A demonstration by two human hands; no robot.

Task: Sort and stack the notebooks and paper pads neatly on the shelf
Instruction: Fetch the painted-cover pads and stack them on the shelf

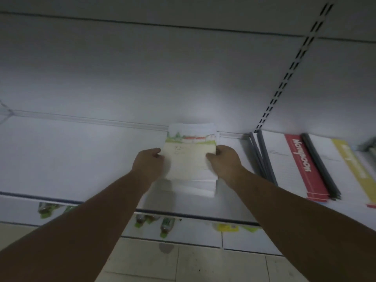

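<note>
Forearms extended; left hand (148, 162) and right hand (223, 161) clasp opposite side edges of paper-pad stack (189, 159), mid-shelf (81, 155). Probably light, flexible, layers prone to slipping; grip both sides low.

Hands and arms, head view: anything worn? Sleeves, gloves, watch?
No gloves, watch or wristband on left hand or right hand. Bare to the frame edge: left forearm and right forearm, no sleeve in view. Rings: too blurred to tell.

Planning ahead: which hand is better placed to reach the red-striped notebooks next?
Probably the right hand: it holds the edge of the pad stack nearest the red-striped notebooks, while the left hand sits across the stack, farther away.
</note>
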